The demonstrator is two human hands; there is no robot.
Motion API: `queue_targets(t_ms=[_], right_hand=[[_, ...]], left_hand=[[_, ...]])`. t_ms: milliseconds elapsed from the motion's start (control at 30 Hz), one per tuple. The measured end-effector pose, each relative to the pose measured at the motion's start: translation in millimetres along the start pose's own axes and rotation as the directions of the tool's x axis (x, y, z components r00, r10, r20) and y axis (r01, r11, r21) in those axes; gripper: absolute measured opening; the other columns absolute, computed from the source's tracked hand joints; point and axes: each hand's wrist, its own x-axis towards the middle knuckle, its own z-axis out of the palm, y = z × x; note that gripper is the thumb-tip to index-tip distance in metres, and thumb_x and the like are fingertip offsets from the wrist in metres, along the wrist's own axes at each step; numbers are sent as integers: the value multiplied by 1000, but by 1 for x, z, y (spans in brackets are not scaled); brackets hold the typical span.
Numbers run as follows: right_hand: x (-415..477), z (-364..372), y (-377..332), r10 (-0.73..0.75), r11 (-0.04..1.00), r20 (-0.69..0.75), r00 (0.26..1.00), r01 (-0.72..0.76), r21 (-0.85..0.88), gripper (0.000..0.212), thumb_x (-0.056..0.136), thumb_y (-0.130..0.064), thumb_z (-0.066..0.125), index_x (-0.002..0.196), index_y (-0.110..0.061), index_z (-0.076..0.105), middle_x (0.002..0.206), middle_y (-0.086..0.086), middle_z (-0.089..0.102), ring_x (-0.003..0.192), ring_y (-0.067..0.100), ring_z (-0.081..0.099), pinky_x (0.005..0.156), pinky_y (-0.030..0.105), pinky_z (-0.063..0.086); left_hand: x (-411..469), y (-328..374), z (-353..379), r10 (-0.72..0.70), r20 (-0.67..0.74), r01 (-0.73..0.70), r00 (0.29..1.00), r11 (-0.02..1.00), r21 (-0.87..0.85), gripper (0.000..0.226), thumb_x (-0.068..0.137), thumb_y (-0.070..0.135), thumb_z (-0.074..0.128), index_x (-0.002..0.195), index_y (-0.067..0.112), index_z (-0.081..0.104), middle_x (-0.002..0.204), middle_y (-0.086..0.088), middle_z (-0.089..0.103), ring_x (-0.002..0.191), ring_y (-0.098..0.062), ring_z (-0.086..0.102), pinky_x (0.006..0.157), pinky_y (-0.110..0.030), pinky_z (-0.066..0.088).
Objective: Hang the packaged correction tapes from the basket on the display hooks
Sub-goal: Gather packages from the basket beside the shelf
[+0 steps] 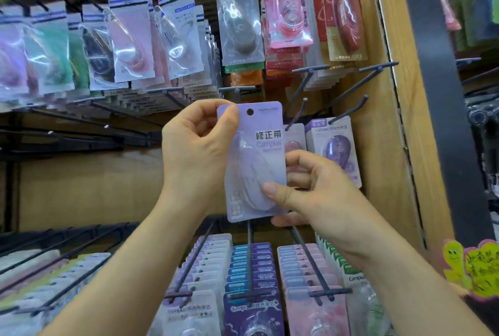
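Observation:
I hold a lilac packaged correction tape (256, 157) upright in front of the display, its round hanging hole at the top. My left hand (197, 152) pinches the card's top left corner. My right hand (310, 195) pinches its lower right side, thumb on the blister. Just behind and to the right, grey display hooks (297, 117) stick out, one carrying a pink pack (295, 138) and another a purple pack (337, 146). The basket is out of view.
Rows of hung correction tapes fill the upper hooks (240, 14) and the lower hooks (251, 262). Bare black hooks (81, 136) run along the left. A wooden side panel (399, 119) bounds the display on the right, with a yellow tag (475, 265) low down.

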Motion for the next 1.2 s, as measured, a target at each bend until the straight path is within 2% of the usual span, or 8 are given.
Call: queue_targets(t_ms=[167, 300, 567, 800, 900, 1000, 1100, 1200], right_hand=[[6, 12, -1, 22, 999, -20, 1000, -22, -26, 23, 87, -16, 71, 107, -23, 60, 93, -4, 76, 84, 12, 75, 58, 28, 61], [5, 16, 0, 38, 999, -56, 998, -40, -35, 26, 87, -19, 71, 109, -27, 59, 93, -5, 77, 83, 11, 75, 60, 30, 62], [8, 17, -1, 76, 996, -85, 993, -79, -34, 24, 85, -23, 73, 107, -27, 62, 82, -12, 76, 78, 8, 74, 56, 28, 61], [19, 18, 4, 144, 980, -157, 977, -163, -113, 26, 88, -26, 72, 112, -25, 60, 112, -5, 66, 90, 18, 72, 61, 29, 61], [24, 20, 6, 158, 959, -153, 975, -189, -213, 28, 91, -28, 69, 115, -28, 55, 112, -5, 65, 88, 18, 72, 64, 31, 63], [26, 19, 7, 193, 880, -126, 973, -229, -416, 35, 95, -33, 63, 125, -34, 47, 105, -3, 66, 76, 17, 74, 68, 32, 63], [21, 12, 11, 155, 654, -122, 980, -194, -731, 45, 96, -37, 59, 137, -29, 42, 104, -2, 67, 92, 15, 68, 83, 35, 58], [16, 5, 14, 149, 571, -121, 982, -185, -800, 47, 96, -39, 57, 139, -27, 44, 104, 0, 70, 96, 15, 65, 88, 35, 54]], left_hand=[[14, -8, -7, -250, 57, 252, 967, 967, -39, 4, 89, 16, 70, 89, 19, 72, 79, 5, 74, 75, -11, 68, 71, -31, 56], [22, -7, -5, -387, 97, 390, 917, 921, -12, 11, 93, 22, 65, 92, 14, 72, 81, 1, 76, 72, -14, 71, 63, -29, 56], [26, -15, -6, -497, 156, 470, 854, 864, 180, 22, 100, 30, 55, 101, 15, 71, 90, -4, 75, 82, -21, 71, 75, -37, 58], [2, -13, -33, -575, 350, 569, 740, 812, 131, 20, 95, 18, 60, 114, 17, 65, 100, -2, 77, 90, -19, 74, 80, -36, 57], [-3, -20, -34, -553, 321, 517, 768, 833, 198, 36, 86, 14, 72, 120, 19, 60, 97, -5, 77, 89, -22, 75, 84, -43, 58], [2, -32, -30, -555, 256, 501, 791, 829, 248, 36, 86, 17, 73, 119, 20, 60, 95, -3, 77, 87, -19, 75, 82, -43, 60], [8, -52, -24, -598, 215, 525, 772, 791, 314, 26, 89, 21, 70, 114, 21, 62, 106, -1, 73, 99, -20, 71, 87, -49, 58], [13, -68, -16, -618, 188, 534, 764, 768, 354, 16, 89, 20, 69, 103, 22, 62, 114, -3, 68, 107, -24, 66, 89, -52, 57]])
